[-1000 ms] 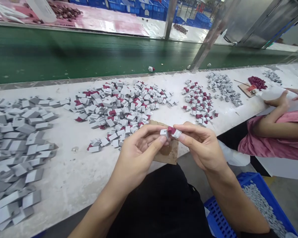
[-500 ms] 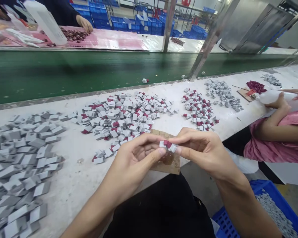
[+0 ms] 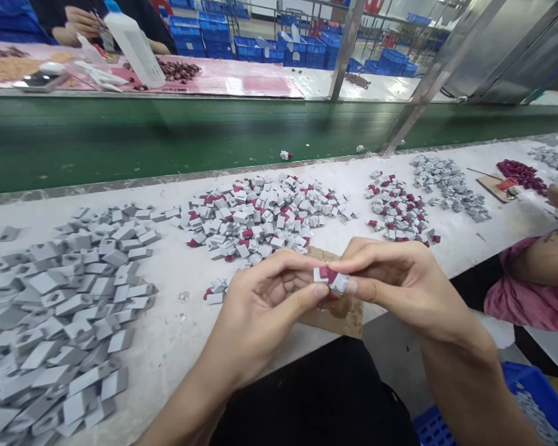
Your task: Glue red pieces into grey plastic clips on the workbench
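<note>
A small grey and dark red piece (image 3: pixel 328 275) is pinched between both hands near the table's front edge. My left hand (image 3: pixel 272 303) grips its left end with thumb and fingers. On the right end, the thumb and forefinger of my right hand (image 3: pixel 395 279) are closed. Just beneath the hands lies a brown cardboard square (image 3: pixel 348 317) with a wet, reddish patch on it. Behind them spreads a pile of grey and dark red pieces (image 3: pixel 265 210). Larger grey blocks (image 3: pixel 74 310) are heaped at the left.
A green conveyor belt (image 3: pixel 167 139) runs behind the table, with a metal post (image 3: pixel 418 93) at its near edge. More piles (image 3: pixel 400 207) lie to the right, near another person's arm (image 3: pixel 551 260). A blue crate (image 3: pixel 525 384) stands low at the right. Someone works across the belt.
The view has swung left, so most things appear farther right. Both hands still hold the piece in nearly the same pose. Across the belt, the other person's hands now show near the bottle.
</note>
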### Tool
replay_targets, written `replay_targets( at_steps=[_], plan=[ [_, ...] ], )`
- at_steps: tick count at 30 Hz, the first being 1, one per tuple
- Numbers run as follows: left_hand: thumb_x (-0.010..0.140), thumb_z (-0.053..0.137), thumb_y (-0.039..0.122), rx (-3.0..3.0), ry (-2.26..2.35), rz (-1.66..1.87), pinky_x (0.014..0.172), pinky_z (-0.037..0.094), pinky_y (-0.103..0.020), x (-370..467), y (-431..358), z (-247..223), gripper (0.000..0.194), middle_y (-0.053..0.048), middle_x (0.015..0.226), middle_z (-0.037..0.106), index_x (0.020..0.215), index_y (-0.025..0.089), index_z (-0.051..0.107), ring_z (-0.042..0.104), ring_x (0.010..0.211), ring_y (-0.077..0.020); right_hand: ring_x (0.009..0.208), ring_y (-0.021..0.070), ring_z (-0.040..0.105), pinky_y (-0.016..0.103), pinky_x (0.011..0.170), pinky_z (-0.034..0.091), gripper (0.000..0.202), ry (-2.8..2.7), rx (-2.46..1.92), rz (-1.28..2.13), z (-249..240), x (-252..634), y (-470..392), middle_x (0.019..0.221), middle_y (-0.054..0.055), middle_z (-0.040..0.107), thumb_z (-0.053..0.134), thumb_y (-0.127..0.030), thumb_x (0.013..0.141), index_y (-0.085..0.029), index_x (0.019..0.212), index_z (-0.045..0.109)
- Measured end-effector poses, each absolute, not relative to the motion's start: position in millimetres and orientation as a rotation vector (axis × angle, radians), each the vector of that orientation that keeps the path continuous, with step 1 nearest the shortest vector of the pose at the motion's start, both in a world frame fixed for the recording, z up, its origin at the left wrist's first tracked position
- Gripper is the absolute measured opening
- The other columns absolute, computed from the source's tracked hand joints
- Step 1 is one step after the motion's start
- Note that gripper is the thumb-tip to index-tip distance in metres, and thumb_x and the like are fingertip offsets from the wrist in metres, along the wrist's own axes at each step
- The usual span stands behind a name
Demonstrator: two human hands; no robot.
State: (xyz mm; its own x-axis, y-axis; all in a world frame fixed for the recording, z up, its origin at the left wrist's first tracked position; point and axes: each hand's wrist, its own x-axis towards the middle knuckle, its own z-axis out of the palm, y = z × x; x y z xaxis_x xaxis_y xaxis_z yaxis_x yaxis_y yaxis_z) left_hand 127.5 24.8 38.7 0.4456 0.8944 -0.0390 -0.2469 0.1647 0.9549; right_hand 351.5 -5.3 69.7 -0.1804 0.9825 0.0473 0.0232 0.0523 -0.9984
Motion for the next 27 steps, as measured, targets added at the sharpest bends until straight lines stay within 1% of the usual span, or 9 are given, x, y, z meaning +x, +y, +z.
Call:
replay_targets(
  at_steps=[6, 11, 14, 16, 18, 21, 23, 25, 27],
  plan=[
    [0.095, 0.093, 0.040, 1.292, 0.896, 0.826, 0.072, 0.067, -0.031, 104, 37, 57, 0.022, -0.007, 0.098, 0.087, 0.112, 0.027, 0.091, 0.083, 0.088, -0.0269, 0.076, 0.0182, 0.080, 0.028, 0.063, 0.067, 0.017, -1.480, -1.086, 1.300, 71, 339, 13, 0.100, 0.007, 0.086, 0.091, -0.029, 0.102, -0.028, 0.118, 0.097],
    [0.092, 0.086, 0.055, 1.783, 1.278, 0.862, 0.076, 0.064, -0.037, 73, 97, 86, 0.029, -0.009, 0.101, 0.086, 0.101, 0.029, 0.092, 0.078, 0.088, -0.0302, 0.093, 0.0244, 0.084, 0.039, 0.083, 0.073, 0.031, -1.810, -1.269, 0.932, 76, 335, 104, 0.115, 0.008, 0.091, 0.088, -0.037, 0.104, -0.029, 0.134, 0.092],
    [0.087, 0.089, 0.046, 1.883, 1.617, 0.850, 0.074, 0.058, -0.038, 68, 167, 90, 0.021, -0.011, 0.095, 0.083, 0.094, 0.025, 0.089, 0.073, 0.086, -0.0308, 0.104, 0.0284, 0.084, 0.046, 0.100, 0.070, 0.031, -1.890, -1.691, 0.519, 71, 326, 195, 0.127, 0.014, 0.088, 0.075, -0.021, 0.110, -0.017, 0.137, 0.089],
    [0.086, 0.089, 0.037, 1.789, 1.764, 0.790, 0.078, 0.056, -0.038, 73, 217, 83, 0.015, -0.011, 0.093, 0.080, 0.091, 0.023, 0.085, 0.072, 0.086, -0.0297, 0.126, 0.0331, 0.080, 0.050, 0.118, 0.062, 0.038, -1.929, -1.758, 0.449, 62, 313, 252, 0.140, 0.018, 0.084, 0.072, -0.009, 0.106, -0.012, 0.141, 0.086],
    [0.083, 0.093, 0.031, 1.682, 1.845, 0.725, 0.084, 0.055, -0.039, 83, 261, 71, 0.017, -0.010, 0.091, 0.078, 0.084, 0.021, 0.079, 0.071, 0.086, -0.0280, 0.139, 0.0346, 0.075, 0.050, 0.126, 0.055, 0.046, -1.979, -1.742, 0.471, 51, 298, 295, 0.149, 0.018, 0.081, 0.077, -0.005, 0.098, -0.013, 0.143, 0.085],
    [0.077, 0.100, 0.030, 1.630, 1.881, 0.637, 0.087, 0.055, -0.039, 102, 307, 51, 0.031, -0.009, 0.083, 0.074, 0.076, 0.020, 0.071, 0.069, 0.085, -0.0270, 0.130, 0.0335, 0.078, 0.047, 0.122, 0.057, 0.039, -2.030, -1.750, 0.531, 38, 285, 332, 0.136, 0.015, 0.087, 0.085, -0.005, 0.087, -0.015, 0.124, 0.091],
    [0.078, 0.102, 0.031, 1.642, 1.873, 0.585, 0.087, 0.055, -0.039, 114, 324, 41, 0.034, -0.009, 0.079, 0.072, 0.075, 0.020, 0.070, 0.069, 0.083, -0.0267, 0.122, 0.0334, 0.081, 0.046, 0.117, 0.060, 0.029, -2.020, -1.754, 0.541, 36, 286, 337, 0.122, 0.015, 0.089, 0.084, -0.006, 0.086, -0.014, 0.112, 0.093],
    [0.083, 0.099, 0.030, 1.656, 1.850, 0.529, 0.085, 0.055, -0.039, 124, 333, 36, 0.030, -0.010, 0.077, 0.072, 0.078, 0.018, 0.072, 0.070, 0.080, -0.0256, 0.116, 0.0342, 0.082, 0.047, 0.113, 0.062, 0.027, -1.981, -1.745, 0.527, 40, 295, 327, 0.120, 0.017, 0.089, 0.083, -0.009, 0.088, -0.011, 0.113, 0.092],
    [0.086, 0.097, 0.027, 1.674, 1.827, 0.470, 0.085, 0.055, -0.039, 128, 335, 37, 0.024, -0.011, 0.079, 0.074, 0.083, 0.015, 0.076, 0.071, 0.080, -0.0252, 0.102, 0.0341, 0.085, 0.049, 0.101, 0.068, 0.034, -1.914, -1.723, 0.556, 49, 310, 304, 0.119, 0.021, 0.088, 0.082, -0.017, 0.093, -0.008, 0.125, 0.089]
  ],
)
